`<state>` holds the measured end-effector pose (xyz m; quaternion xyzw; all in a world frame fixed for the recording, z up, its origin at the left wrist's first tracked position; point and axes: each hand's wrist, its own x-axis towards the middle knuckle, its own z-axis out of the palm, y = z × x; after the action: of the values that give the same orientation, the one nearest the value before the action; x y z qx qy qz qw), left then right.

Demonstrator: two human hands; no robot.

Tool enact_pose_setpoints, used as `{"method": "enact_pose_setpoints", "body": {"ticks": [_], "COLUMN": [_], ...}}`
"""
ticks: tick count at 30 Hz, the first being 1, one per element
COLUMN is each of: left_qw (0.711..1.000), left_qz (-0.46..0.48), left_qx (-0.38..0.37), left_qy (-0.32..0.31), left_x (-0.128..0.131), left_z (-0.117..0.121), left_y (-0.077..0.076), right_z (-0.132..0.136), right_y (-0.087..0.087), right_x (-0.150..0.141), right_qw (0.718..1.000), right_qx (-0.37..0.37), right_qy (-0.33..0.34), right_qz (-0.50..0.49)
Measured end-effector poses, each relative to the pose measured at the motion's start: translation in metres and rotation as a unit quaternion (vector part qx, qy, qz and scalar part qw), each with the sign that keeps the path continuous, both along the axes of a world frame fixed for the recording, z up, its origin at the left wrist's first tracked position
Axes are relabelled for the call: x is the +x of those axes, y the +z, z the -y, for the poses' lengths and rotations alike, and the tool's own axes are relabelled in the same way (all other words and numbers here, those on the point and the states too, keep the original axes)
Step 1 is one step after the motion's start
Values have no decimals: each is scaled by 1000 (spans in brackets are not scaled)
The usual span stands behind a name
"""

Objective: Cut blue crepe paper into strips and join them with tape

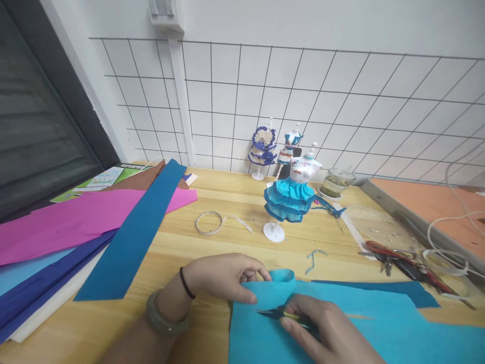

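A sheet of turquoise crepe paper [257,344] lies at the front of the table, its upper edge curled back in a loop. My left hand [231,278] pinches this paper just left of the loop, thumb in front. In my right hand [322,323] is a pair of small dark scissors [268,314] with a yellow mark, the pointed tip directed left over the paper below my left thumb. My fingers cover the handles. A darker blue paper strip [413,292] shows from behind the turquoise sheet. Behind it lies a thin turquoise scrap [313,259].
A miniature dress form [290,199] in a tiered blue skirt stands ahead, with two smaller forms [262,146] behind. A ribbon roll [209,223] lies left of it. Coloured paper [129,237] covers the left side. Tools [409,263], a glass cup [336,182] and an orange board [435,202] are right.
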<state>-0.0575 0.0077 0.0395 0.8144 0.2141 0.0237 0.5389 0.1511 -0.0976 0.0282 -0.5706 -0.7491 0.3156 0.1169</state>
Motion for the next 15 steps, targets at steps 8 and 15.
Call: {"method": "enact_pose_setpoints", "body": {"ticks": [8,15], "left_qw": [1000,1000], "left_qz": [-6,7], "left_qx": [4,-27], "left_qy": [2,-11], "left_x": [2,2], "left_z": [1,0], "left_y": [1,0], "right_z": [-3,-8], "right_y": [-2,1], "right_x": [-17,-24], "right_qw": [1000,999], "right_qx": [7,9], "right_qy": [-1,15], "right_qz": [28,29]}}
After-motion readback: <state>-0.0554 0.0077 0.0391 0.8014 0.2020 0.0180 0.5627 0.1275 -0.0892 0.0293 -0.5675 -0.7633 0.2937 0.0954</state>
